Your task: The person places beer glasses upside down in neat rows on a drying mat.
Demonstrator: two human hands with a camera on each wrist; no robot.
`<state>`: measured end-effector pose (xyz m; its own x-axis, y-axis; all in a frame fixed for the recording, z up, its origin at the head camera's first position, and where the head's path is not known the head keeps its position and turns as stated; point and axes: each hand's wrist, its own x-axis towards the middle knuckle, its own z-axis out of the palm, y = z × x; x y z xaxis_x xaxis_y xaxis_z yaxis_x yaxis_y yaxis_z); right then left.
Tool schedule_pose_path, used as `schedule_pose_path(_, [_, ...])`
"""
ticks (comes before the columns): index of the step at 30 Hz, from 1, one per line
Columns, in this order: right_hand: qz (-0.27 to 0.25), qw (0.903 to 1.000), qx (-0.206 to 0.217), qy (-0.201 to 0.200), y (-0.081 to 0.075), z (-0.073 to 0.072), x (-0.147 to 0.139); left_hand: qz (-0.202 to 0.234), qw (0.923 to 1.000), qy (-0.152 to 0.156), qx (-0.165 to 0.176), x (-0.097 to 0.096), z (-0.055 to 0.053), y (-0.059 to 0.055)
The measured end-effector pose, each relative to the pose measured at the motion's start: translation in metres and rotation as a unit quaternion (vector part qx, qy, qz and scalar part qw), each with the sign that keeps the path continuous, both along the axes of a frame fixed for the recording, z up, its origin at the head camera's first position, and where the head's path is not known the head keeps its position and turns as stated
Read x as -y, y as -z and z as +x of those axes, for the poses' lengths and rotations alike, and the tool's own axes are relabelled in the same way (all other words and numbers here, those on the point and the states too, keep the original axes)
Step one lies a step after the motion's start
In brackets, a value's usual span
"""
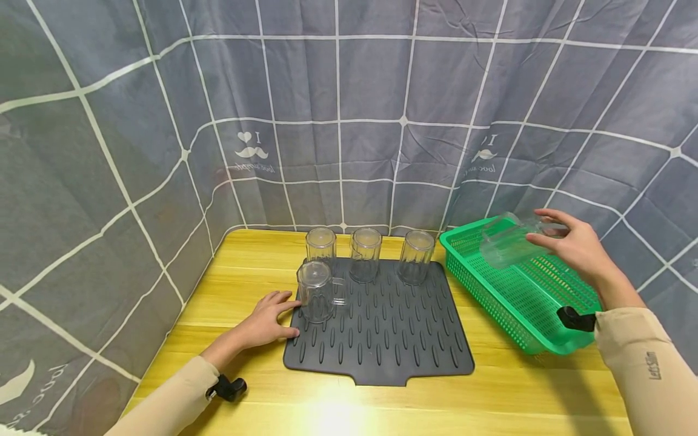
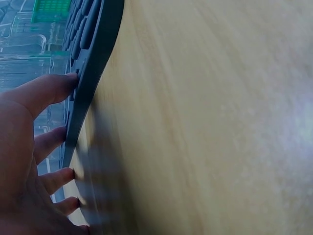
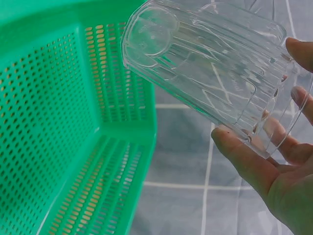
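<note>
My right hand (image 1: pixel 578 242) grips a clear glass mug (image 1: pixel 501 247) near its rim, fingers and thumb around that end. The mug is tilted over the green basket (image 1: pixel 482 304), its base pointing left in the right wrist view. At the left edge of the black drying mat (image 1: pixel 378 363) rests my left hand (image 1: pixel 267 320), fingers spread and thumb at the mat's edge. Close to its fingertips a glass mug (image 1: pixel 315 293) stands upside down, handle to the right. Behind it are three more upturned glasses, at the left (image 1: pixel 320 242), middle (image 1: pixel 365 257) and right (image 1: pixel 416 260).
The mat lies on a yellow wooden table (image 1: pixel 256 254), with a short tab on its front edge. Right of the mat sits the perforated basket, set at an angle. A grey checked curtain (image 1: pixel 371 151) hangs behind and along both sides.
</note>
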<state>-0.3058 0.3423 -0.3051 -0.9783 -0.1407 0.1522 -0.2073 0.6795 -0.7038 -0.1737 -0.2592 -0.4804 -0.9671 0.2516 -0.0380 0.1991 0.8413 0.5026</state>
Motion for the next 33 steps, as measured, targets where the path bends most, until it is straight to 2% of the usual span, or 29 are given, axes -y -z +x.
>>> schedule_pose_path(13, [-0.049,0.9983,0.010,-0.029,-0.007,0.015,0.018,0.013,0.9999,0.003,0.000,0.001,0.001,0.002])
schedule_pose_path(33, [-0.121,0.9890,0.027,-0.080,-0.001,0.041,0.052,0.022,0.9997,-0.001,0.014,-0.001,0.003,-0.002])
